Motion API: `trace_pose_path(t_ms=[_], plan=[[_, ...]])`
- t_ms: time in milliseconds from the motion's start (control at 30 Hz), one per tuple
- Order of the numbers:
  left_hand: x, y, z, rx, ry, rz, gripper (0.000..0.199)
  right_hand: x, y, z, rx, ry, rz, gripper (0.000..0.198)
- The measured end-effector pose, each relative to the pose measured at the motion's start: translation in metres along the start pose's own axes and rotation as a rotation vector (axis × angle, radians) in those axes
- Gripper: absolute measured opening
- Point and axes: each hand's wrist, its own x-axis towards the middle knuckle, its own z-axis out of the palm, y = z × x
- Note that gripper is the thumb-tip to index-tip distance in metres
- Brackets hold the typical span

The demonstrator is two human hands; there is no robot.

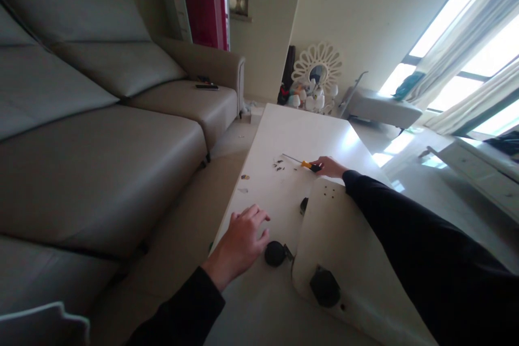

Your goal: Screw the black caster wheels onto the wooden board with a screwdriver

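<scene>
My right hand (329,166) is closed round the yellow-and-black handle of a screwdriver (305,164), whose thin shaft points to the far left over the white table (324,130). Just left of its shaft lie several small dark screws (279,165). My left hand (245,235) hovers or rests over the table's left side, fingers curved and apart, holding nothing. Beside it sits a round black caster wheel (275,253). A pale board (344,238) with small holes lies under my right forearm, with a dark hexagonal part (325,286) on its near end and another black piece (304,205) at its left edge.
Two small scraps, one a coloured sticker (245,177), lie near the table's left edge. A grey leather sofa (162,135) runs along the left, with a phone (207,87) on its seat. Beyond the table stand a flower-shaped mirror (318,67) and a grey bench (377,105).
</scene>
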Motion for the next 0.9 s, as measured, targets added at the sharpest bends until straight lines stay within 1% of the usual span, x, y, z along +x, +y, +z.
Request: trace_pose_path(t_ms=[133,267,467,633,733,900], plan=[[0.003,0.003,0.000,-0.003,0.004,-0.003,0.020,-0.007,-0.012,-0.002,-0.108,-0.019,-0.117,0.032],[0.004,0.005,0.000,0.008,-0.002,-0.005,0.019,-0.009,-0.024,-0.004,-0.153,-0.067,-0.203,0.031],[0.004,0.001,-0.001,0.022,0.015,-0.013,0.020,-0.007,-0.037,-0.004,-0.160,-0.153,-0.284,0.031],[0.004,0.000,-0.001,0.033,0.020,-0.015,0.020,-0.011,-0.049,-0.004,-0.140,-0.222,-0.317,0.030],[0.004,-0.001,-0.001,0.040,0.021,-0.023,0.019,-0.019,-0.053,-0.007,-0.103,-0.218,-0.323,0.030],[0.005,-0.004,0.001,0.033,0.029,-0.005,0.021,-0.033,-0.051,-0.021,-0.031,-0.131,-0.292,0.027]])
